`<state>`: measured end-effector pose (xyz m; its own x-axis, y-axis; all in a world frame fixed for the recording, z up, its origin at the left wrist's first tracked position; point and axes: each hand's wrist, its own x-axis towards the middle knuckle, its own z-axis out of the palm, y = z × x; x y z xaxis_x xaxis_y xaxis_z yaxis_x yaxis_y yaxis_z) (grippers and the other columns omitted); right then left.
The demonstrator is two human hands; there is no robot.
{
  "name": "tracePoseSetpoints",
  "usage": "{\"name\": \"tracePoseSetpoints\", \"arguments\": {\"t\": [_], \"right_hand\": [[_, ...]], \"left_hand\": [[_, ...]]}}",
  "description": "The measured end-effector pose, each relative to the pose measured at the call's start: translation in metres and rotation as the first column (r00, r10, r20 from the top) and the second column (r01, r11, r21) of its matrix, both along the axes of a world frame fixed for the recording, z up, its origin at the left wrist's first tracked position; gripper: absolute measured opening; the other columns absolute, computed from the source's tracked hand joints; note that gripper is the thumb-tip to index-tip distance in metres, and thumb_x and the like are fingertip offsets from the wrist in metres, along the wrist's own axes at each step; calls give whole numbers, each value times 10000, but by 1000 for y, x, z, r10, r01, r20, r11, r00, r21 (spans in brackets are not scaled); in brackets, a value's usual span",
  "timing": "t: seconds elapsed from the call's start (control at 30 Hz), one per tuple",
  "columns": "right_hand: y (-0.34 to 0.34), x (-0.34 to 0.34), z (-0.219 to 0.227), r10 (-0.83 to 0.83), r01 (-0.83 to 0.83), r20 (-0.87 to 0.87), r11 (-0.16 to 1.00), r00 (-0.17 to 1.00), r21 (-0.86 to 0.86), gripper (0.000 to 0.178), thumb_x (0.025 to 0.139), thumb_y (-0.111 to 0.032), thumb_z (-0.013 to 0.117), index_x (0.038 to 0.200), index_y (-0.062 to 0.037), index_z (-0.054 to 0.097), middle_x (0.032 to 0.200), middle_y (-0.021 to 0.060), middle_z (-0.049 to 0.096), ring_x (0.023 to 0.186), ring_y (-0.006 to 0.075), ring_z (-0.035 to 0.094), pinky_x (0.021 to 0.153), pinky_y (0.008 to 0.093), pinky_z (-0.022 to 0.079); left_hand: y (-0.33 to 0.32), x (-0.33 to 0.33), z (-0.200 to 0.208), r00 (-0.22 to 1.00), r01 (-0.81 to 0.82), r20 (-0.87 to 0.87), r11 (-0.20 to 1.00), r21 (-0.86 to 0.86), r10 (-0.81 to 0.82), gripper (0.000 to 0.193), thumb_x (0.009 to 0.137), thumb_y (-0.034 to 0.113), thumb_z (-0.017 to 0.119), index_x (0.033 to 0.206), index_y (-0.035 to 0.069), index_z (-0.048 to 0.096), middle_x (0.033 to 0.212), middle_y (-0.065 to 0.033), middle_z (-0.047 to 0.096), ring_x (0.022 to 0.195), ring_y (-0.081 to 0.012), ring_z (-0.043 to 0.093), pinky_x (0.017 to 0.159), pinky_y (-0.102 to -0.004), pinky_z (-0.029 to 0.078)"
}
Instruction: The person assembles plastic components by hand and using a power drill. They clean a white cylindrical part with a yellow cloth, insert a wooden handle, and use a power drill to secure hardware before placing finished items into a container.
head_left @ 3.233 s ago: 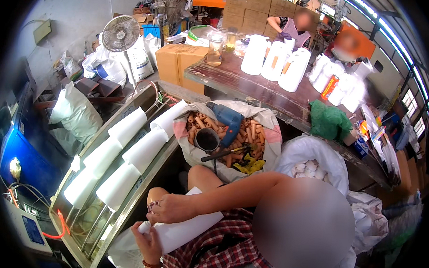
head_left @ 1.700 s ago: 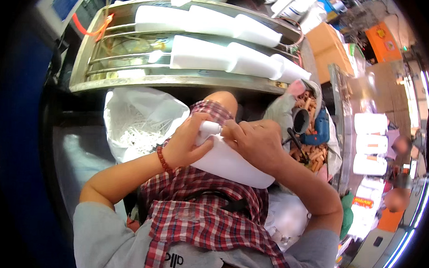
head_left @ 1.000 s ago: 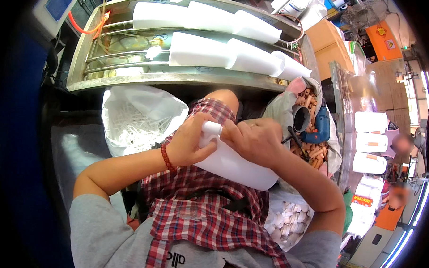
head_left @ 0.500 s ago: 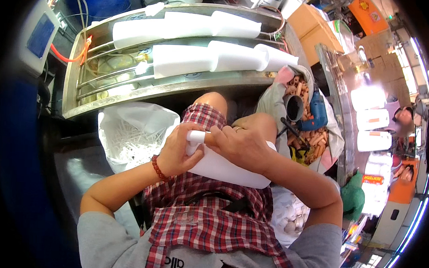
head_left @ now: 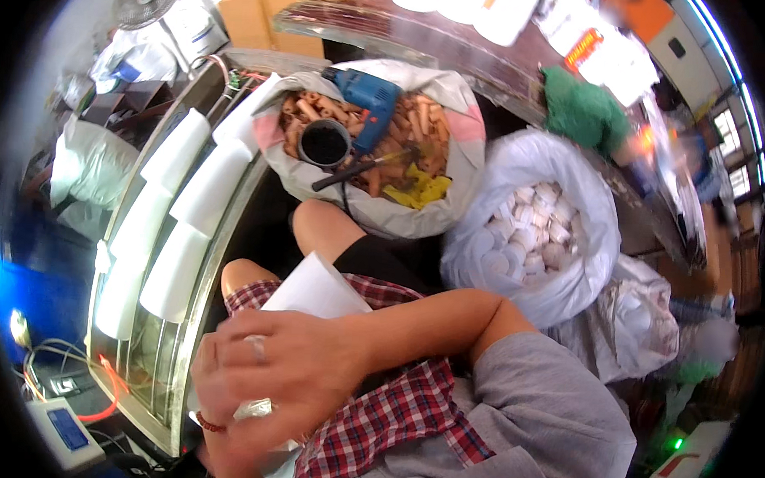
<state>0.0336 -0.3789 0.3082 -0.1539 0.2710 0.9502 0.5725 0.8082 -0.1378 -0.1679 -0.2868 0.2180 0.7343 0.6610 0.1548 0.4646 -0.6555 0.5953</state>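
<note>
A white tapered tube lies across my lap, its wide end pointing away from me. My right hand, with a ring on one finger, is over its near end; the fingers look curled, slightly blurred, and what they grip is hidden. My left hand is mostly covered by the right one; a beaded bracelet shows at its wrist, but its fingers do not show. At the left, similar white tubes lie in rows on metal rods over a long metal-edged trough.
Ahead stands a sack of tan tubes, with a blue power drill, a dark round cup and a black-handled tool on top. A white bag of small white pieces is at the right. Behind runs a table edge.
My view has swung to the right, bringing the sack and bag nearer the middle. My right hand now covers the left; earlier both were at the tube's narrow end, with fingers visible.
</note>
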Motion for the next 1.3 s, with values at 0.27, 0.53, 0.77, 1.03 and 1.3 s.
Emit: {"name": "tracePoseSetpoints", "arguments": {"t": [0.27, 0.53, 0.77, 1.03, 1.3], "right_hand": [[-37, 43, 29, -36, 183, -306, 866, 951, 465, 596, 886, -153, 597, 1347, -456, 372, 905, 8, 623, 640, 90, 527, 636, 245, 461], [-84, 110, -13, -101, 94, -144, 994, 984, -51, 150, 826, -117, 593, 949, -151, 671, 931, 79, 629, 692, 197, 588, 652, 323, 494], [-234, 274, -177, -826, 157, -562, 551, -35, -820, 144, 900, -142, 540, 987, -28, 530, 853, 42, 590, 771, 120, 554, 726, 255, 470], [-306, 372, -308, -945, 175, 173, -128, 277, -976, 340, 715, -161, 690, 980, -15, 535, 883, 57, 591, 815, 158, 558, 742, 307, 462], [-296, 390, -301, -886, 33, 276, -285, 373, -958, 351, 667, -284, 780, 852, -14, 657, 853, 95, 662, 801, 186, 605, 725, 319, 484]], "left_hand": [[-8, 62, 27, 986, 91, -140, 996, 15, -88, 204, 818, 129, 645, 976, 26, 568, 781, -160, 618, 699, -359, 599, 624, -414, 460], [6, 73, 28, 901, 27, -433, 999, 22, -15, 185, 886, 218, 573, 991, 66, 559, 707, -142, 621, 649, -341, 607, 580, -419, 455], [49, 43, 23, 922, -372, -47, 844, -387, 384, 81, 891, 59, 530, 955, 37, 485, 688, 8, 401, 554, -56, 403, 467, -215, 371], [77, 62, -28, 561, 11, 415, 495, -869, 717, 97, 912, 141, 530, 835, 101, 487, 756, 19, 509, 641, -79, 480, 596, -232, 424], [55, 98, -51, 349, 299, 489, 400, -866, 799, 171, 912, 129, 512, 750, 123, 460, 656, 20, 483, 658, -112, 502, 677, -291, 465]]}}
